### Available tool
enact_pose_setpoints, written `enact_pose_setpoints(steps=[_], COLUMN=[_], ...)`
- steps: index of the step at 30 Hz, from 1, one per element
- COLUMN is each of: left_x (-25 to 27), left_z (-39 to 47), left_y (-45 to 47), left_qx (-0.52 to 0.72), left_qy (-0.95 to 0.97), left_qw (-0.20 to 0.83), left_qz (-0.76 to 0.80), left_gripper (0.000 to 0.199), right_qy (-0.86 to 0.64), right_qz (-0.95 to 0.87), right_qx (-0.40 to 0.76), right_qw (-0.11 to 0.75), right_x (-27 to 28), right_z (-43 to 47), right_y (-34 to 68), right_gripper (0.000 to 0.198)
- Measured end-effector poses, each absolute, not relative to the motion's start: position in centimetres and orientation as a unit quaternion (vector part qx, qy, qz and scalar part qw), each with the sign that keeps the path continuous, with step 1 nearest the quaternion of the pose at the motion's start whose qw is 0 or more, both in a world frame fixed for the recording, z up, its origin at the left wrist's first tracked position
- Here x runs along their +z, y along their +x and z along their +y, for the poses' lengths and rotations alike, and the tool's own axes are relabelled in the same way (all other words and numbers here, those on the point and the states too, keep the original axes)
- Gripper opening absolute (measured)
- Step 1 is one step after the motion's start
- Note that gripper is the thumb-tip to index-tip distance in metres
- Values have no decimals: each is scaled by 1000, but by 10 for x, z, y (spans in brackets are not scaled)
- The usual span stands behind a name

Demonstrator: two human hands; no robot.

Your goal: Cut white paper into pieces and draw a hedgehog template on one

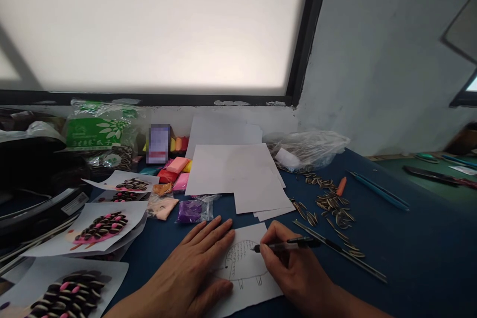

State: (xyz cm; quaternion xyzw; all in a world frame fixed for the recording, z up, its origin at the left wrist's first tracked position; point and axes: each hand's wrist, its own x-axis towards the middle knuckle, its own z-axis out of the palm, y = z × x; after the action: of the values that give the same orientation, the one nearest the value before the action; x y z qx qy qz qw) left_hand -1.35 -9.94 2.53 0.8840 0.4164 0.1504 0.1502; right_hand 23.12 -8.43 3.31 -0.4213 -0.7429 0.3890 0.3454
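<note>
With the left hand (194, 268) spread flat on the drawing sheet (246, 268) near the table's (410, 258) front edge and the right hand (294, 263) gripping the black pen (288, 245) (tip on the animal outline), the likeliest slip is the sheet sliding — a stray line — or a palm smearing wet ink.

Blue table (410, 258), paper sheets (238, 171), sunflower seeds (331, 203), clay packets (194, 210), drawing paper (248, 271)

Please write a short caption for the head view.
Left hand flat on paper; right hand draws with black pen.
</note>
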Motion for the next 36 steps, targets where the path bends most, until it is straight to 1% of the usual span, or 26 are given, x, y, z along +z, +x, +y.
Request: enact_pose_setpoints(steps=[8, 16, 21, 29, 36], left_x=[28, 27, 25, 26, 22], left_z=[-101, -101, -100, -100, -99], left_y=[-12, -12, -13, -12, -14], left_qx=[143, 133, 151, 131, 149], left_qy=[885, 886, 888, 887, 888], left_qw=[134, 139, 140, 140, 139], left_qz=[422, 422, 412, 420, 413], left_gripper=[61, 63, 65, 64, 65], right_qy=[-417, -436, -432, -429, -429], right_qz=[-745, -748, -754, -752, -751], right_qx=[394, 383, 366, 379, 379], right_qw=[339, 321, 332, 326, 330], right_x=[30, 35, 32, 35, 35], right_z=[-83, -84, -84, -83, -85], right_y=[230, 229, 229, 228, 228], right_gripper=[16, 18, 18, 19, 18])
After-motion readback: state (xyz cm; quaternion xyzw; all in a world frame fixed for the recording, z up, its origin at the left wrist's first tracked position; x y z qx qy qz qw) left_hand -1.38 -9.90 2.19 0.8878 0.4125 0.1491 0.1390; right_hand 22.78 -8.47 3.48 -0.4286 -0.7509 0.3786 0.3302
